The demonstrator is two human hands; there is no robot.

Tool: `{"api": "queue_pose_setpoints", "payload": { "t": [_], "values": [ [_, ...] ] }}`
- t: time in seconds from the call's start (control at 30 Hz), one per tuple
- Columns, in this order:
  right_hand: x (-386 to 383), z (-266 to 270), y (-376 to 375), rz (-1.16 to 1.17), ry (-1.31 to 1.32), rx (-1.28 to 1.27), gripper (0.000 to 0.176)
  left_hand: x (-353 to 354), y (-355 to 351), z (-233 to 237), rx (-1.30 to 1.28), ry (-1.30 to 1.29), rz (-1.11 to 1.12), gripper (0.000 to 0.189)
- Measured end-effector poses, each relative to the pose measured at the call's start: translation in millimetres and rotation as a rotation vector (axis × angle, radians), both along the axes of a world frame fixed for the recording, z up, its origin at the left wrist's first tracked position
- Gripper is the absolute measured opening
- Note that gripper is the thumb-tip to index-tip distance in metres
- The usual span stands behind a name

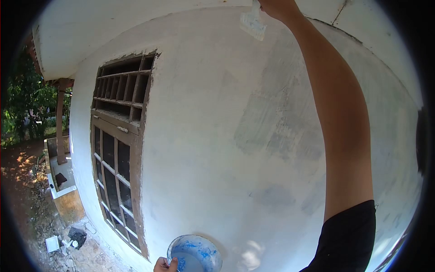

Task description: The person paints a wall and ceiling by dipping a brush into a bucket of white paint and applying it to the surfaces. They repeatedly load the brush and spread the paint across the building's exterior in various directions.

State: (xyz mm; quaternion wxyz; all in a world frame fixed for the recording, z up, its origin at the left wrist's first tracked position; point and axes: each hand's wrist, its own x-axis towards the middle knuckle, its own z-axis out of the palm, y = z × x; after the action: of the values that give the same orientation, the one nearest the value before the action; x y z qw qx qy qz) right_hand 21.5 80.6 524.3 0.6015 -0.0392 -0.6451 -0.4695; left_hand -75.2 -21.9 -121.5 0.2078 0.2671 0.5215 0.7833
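Observation:
My right arm reaches high up the wall [195, 136]. At the top edge of the view, my right hand [278, 8] is closed on the handle of a paintbrush [253, 25], its pale, paint-coated bristles pointing down close to the wall. Low in the view, the fingers of my left hand [166, 264] grip the rim of a bucket [212, 252]. Blue smears mark the bucket's inner side, and whitish liquid lies inside. Grey, streaky patches show on the wall between the brush and the bucket.
A brown wooden window [136, 154] with panes and a slatted vent is set in the wall to the left. Overhead runs a pale ceiling [136, 22]. Far below left are a white container [52, 244], a black bag [78, 236] and rubble on the ground.

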Motion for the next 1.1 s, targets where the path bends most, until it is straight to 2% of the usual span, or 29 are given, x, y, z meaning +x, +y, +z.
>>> {"api": "queue_pose_setpoints", "payload": {
  "t": [0.1, 0.17, 0.23, 0.3, 0.53, 0.7, 0.8, 0.83, 0.9, 0.97, 1.03, 1.1],
  "values": [
    [-8, -34, -11, -0.077, -0.167, 0.018, 0.024, 2, -2, 1, -0.028, -0.055, -0.018, 0.022],
    [-21, -40, 29, -0.355, -0.163, 0.374, 0.022, 4, -3, 3, -0.036, -0.084, -0.036, 0.021],
    [-32, -65, 63, -0.288, -0.280, 0.509, 0.018, 6, -4, 5, -0.054, -0.062, -0.039, 0.021],
    [-42, -116, 70, -0.414, -0.402, 0.460, 0.015, 9, -6, 4, -0.041, -0.047, -0.045, 0.021],
    [-64, -281, 65, -0.227, -0.653, 0.439, 0.022, 23, -10, 4, -0.034, -0.017, -0.097, 0.021],
    [-45, -340, 41, -0.105, -0.807, 0.366, 0.023, 32, -24, 8, -0.013, 0.042, -0.078, 0.018],
    [-29, -336, 24, 0.081, -0.830, 0.071, 0.019, 32, -29, -3, -0.024, -0.016, -0.127, 0.018],
    [-26, -327, 21, 0.084, -0.832, 0.069, 0.019, 33, -30, -3, -0.026, -0.018, -0.125, 0.018],
    [-21, -300, 18, 0.203, -0.710, -0.242, 0.017, 35, -33, -2, -0.007, 0.016, -0.112, 0.019],
    [-10, -258, -2, 0.118, -0.613, -0.745, 0.020, 38, -34, 2, -0.004, 0.014, -0.114, 0.020],
    [-10, -213, -1, -0.009, -0.444, -0.930, 0.025, 40, -36, 5, -0.006, 0.011, -0.118, 0.021],
    [-8, -174, 19, 0.108, -0.279, -0.844, 0.030, 42, -35, 5, 0.003, 0.040, -0.109, 0.022]
  ]
}}
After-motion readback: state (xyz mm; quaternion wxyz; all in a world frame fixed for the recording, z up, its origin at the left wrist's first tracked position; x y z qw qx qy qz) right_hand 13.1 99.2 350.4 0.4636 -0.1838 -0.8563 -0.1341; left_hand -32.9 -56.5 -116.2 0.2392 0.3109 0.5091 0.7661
